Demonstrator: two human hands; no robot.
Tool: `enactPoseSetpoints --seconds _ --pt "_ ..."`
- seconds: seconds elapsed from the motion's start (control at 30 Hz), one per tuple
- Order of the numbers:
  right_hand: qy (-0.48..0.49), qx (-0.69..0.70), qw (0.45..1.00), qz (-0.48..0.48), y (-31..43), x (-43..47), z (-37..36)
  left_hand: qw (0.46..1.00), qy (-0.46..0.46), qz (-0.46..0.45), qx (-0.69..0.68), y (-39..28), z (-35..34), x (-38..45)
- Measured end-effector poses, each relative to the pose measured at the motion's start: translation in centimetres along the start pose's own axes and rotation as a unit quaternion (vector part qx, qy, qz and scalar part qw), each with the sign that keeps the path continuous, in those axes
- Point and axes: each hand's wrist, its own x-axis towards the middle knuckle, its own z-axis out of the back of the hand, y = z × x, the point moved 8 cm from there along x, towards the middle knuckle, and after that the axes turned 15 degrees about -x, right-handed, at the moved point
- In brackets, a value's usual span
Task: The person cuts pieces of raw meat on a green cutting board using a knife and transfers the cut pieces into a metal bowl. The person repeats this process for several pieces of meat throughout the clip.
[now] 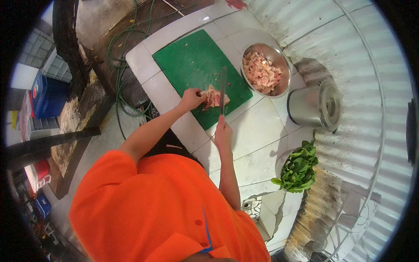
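Note:
On the green cutting board (196, 62) lies a piece of raw meat (212, 97), pale with pink parts. The fingers of my left hand (193, 99) grip its left end. My right hand (223, 132) is closed around the handle of a knife (223, 85), whose long blade lies across the right part of the meat. Whether the edge has cut through cannot be seen from above. Small meat scraps dot the board around it. Beyond the board's right edge, a steel bowl (284, 70) holds many chunks of cut raw meat (262, 72).
White tiles (258, 127) cover the counter. To the right stand a lidded metal pot (306, 106) and a container of leafy greens (298, 168), both by a corrugated metal wall (356, 108). A sink basin (258, 209) is near my right elbow. A green hose (121, 72) lies coiled left of the counter.

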Motion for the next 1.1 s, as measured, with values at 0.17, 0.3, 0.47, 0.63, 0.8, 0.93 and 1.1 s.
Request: enactPoseSetpoints --seconds 0.17,0.3,0.47,0.63,0.8,0.93,1.1 --pt "-0.041 0.047 0.996 0.066 3.9 -0.7 2.3 1.000 0.020 0.015 -0.018 -0.1 -0.3 -0.2" --pt "0.050 -0.036 0.998 -0.004 -1.6 2.4 -3.4 0.998 0.057 0.013 0.038 -0.7 -0.6 0.3" --pt "0.096 -0.025 0.994 -0.048 -1.2 2.1 -3.1 0.998 0.047 0.014 0.032 0.1 -0.3 0.1" --pt "-0.023 0.064 0.997 0.048 5.0 0.1 2.6 0.999 0.032 -0.006 0.009 0.0 -0.1 -0.1" --pt "0.022 -0.005 0.999 0.031 1.5 2.2 -1.6 0.999 0.044 0.020 -0.002 -0.1 -0.4 -0.1" --pt "0.066 -0.074 0.995 -0.016 -1.4 3.7 -3.9 0.999 0.046 0.015 0.012 -1.0 -0.2 0.0" --pt "0.124 -0.092 0.987 -0.033 -2.2 -0.4 -2.3 1.000 0.021 0.002 -0.019 0.0 0.0 0.0"
